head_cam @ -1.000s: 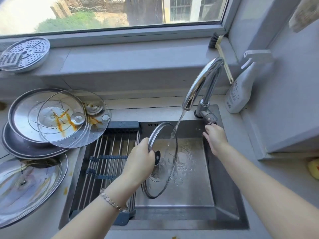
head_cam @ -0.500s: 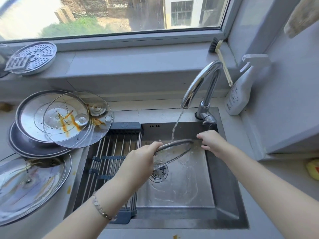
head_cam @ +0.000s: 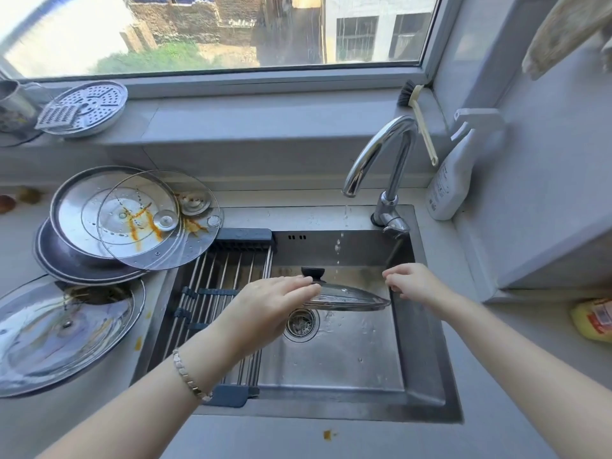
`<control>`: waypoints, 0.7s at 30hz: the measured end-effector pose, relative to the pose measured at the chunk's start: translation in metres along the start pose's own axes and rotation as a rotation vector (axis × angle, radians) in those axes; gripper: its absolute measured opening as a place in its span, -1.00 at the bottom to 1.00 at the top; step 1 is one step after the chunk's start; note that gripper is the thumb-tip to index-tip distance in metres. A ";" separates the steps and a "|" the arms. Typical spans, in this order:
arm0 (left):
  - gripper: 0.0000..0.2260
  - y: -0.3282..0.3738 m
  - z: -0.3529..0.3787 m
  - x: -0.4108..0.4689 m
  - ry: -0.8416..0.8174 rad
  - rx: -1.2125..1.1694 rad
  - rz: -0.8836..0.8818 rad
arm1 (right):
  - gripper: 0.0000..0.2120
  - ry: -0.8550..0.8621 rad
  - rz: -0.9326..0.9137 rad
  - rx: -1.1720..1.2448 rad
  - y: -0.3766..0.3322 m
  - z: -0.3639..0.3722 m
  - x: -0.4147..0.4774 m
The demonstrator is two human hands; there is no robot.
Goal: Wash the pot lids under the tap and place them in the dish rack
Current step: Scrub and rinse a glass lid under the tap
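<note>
Left hand (head_cam: 265, 303) pinches glass lid (head_cam: 344, 296) at left rim, fingers flat on top. Lid level, knob up, over sink (head_cam: 427, 342) centre. Right hand (head_cam: 414, 283) loosely curled beside right rim, contact unclear. We'd tilt lid to drain, then seat it in dish rack (head_cam: 225, 276) at sink's left edge.

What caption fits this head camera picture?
Left hand holds a glass lid over the sink, right hand by its rim, tap dripping.

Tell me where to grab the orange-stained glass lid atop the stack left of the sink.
Pinch the round metal knob at the centre of the orange-stained glass lid from above: it lies nearly flat with the knob apparently facing up.
</note>
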State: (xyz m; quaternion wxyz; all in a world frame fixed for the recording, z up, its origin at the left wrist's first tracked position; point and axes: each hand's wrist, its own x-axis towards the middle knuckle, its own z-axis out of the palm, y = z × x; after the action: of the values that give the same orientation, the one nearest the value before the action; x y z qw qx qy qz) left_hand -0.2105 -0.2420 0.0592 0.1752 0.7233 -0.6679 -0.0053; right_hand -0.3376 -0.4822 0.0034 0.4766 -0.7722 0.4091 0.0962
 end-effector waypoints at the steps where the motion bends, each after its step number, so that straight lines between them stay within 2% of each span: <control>1: -0.61 0.002 -0.001 0.000 0.015 0.001 -0.001 | -0.74 -0.001 -0.010 -0.011 0.001 0.001 -0.001; 5: -0.51 0.007 0.003 0.003 -0.011 0.010 0.052 | -0.74 -0.022 -0.031 -0.039 0.001 0.003 -0.008; 8: -0.60 0.011 0.004 0.002 -0.031 0.063 0.090 | -0.74 -0.036 -0.052 -0.056 -0.004 0.005 -0.011; 11: -0.60 0.009 0.005 -0.003 -0.022 0.085 0.132 | -0.75 -0.048 -0.110 -0.047 -0.013 0.010 -0.013; 17: -0.82 0.006 0.005 -0.015 -0.073 0.188 0.314 | -0.54 -0.298 -0.203 0.041 -0.040 0.037 -0.022; 21: -0.87 0.008 0.009 -0.028 0.030 0.269 0.346 | -0.65 -0.378 -0.228 -0.032 -0.053 0.064 -0.023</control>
State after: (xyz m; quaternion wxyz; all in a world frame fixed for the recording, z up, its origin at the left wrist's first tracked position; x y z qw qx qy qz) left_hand -0.2235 -0.2176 0.0466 0.0853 0.6149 -0.7740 0.1248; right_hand -0.2987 -0.4063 0.0175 0.5404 -0.7891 0.2209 0.1910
